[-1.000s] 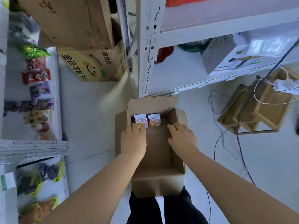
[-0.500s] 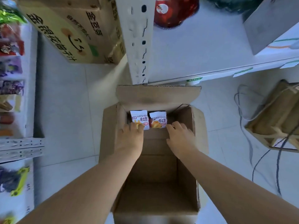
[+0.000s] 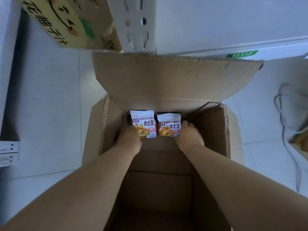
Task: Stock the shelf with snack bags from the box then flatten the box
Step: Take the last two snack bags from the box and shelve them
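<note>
Left hand point(image 3: 129, 139) and right hand point(image 3: 190, 136) deeper in box point(image 3: 214, 135), round WATUDOU bags point(image 3: 144, 121)

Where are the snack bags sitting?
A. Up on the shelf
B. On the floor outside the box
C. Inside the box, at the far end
C: the left bag and the right bag stand side by side inside the box, against its far wall.

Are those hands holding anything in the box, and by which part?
Seemingly yes: the left hand grips the left snack bag by its lower left edge, the right hand the right snack bag by its right edge.
</note>
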